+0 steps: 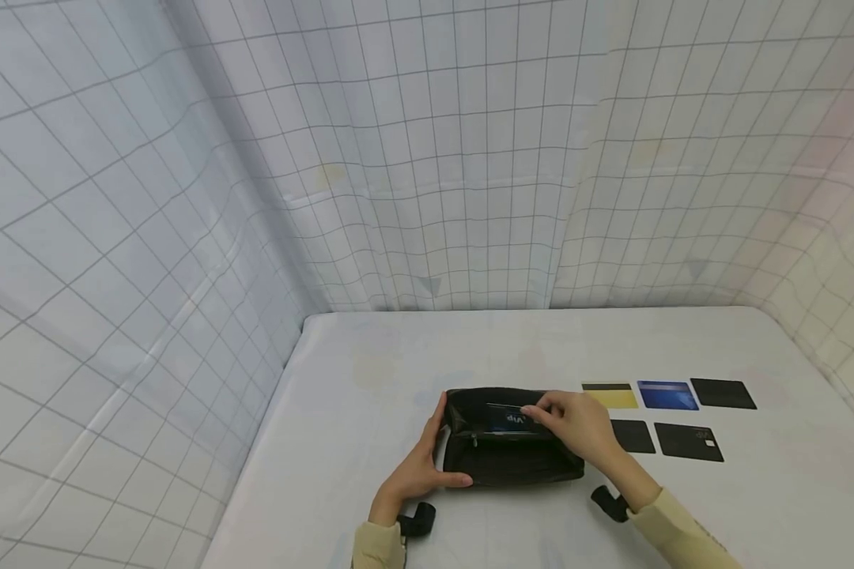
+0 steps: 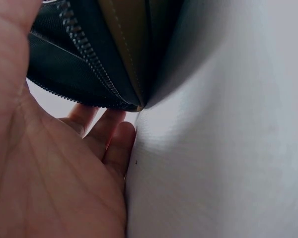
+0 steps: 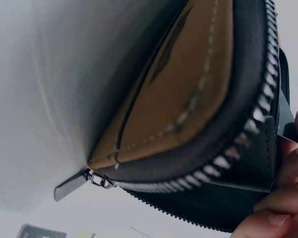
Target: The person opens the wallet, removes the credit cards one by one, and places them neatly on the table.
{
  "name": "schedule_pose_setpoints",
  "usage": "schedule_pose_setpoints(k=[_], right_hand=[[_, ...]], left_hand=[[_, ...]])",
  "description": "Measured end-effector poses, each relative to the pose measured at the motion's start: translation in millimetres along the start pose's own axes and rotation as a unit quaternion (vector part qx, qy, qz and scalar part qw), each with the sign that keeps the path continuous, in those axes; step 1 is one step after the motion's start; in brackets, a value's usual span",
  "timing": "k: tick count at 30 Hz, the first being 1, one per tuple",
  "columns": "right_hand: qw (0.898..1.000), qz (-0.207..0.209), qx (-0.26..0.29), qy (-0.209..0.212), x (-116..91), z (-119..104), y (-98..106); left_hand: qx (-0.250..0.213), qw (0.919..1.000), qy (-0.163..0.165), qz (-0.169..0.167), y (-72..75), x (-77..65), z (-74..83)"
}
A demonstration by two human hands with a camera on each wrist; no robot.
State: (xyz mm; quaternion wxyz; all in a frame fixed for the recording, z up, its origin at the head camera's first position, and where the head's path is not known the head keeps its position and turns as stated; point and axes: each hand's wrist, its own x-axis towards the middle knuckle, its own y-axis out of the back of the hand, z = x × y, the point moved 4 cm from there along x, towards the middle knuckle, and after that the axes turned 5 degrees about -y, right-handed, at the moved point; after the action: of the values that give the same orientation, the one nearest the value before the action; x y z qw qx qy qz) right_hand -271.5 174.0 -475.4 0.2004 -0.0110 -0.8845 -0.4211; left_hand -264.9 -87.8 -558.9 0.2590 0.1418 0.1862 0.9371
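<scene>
Nearest, the left hand [image 1: 418, 466] grips the left end of an open black wallet [image 1: 512, 472], thumb on the near edge and fingers at the far corner. The right hand [image 1: 583, 423] pinches the right part of a card marked "Vip" [image 1: 504, 420], thumb and forefinger together; the card lies inside the wallet, extending left from those fingertips. The wallet sits between the hands on a white table [image 1: 370, 371].

Only the wrist views show the tan stitched panel [image 3: 188, 114] on the wallet's table side; the right one adds a metal zip pull [image 3: 72, 186] at its corner. Only the head view shows the lettering.

Right of the wallet lie two dark cards [image 1: 688, 442]; beyond them, a yellow card [image 1: 612, 397], a blue card [image 1: 667, 395] and a black card [image 1: 723, 393]. Farthest hangs a white checked curtain [image 1: 434, 197].
</scene>
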Motion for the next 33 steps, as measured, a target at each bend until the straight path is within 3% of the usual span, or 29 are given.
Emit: schedule_pose_setpoints(k=[8, 19, 33], right_hand=[[0.997, -0.014, 0.061, -0.043, -0.4, 4.2, -0.4], [0.984, -0.023, 0.153, -0.086, 1.7, 7.0, 4.6], [0.974, -0.025, 0.186, -0.128, 2.6, 16.0, 21.0]], left_hand=[[-0.003, 1.0, 0.002, -0.001, 0.2, 0.0, 0.4], [0.003, 1.0, -0.003, 0.001, 0.2, -0.3, -1.3], [0.002, 0.9999, -0.017, 0.0, -0.1, 0.3, 1.7]])
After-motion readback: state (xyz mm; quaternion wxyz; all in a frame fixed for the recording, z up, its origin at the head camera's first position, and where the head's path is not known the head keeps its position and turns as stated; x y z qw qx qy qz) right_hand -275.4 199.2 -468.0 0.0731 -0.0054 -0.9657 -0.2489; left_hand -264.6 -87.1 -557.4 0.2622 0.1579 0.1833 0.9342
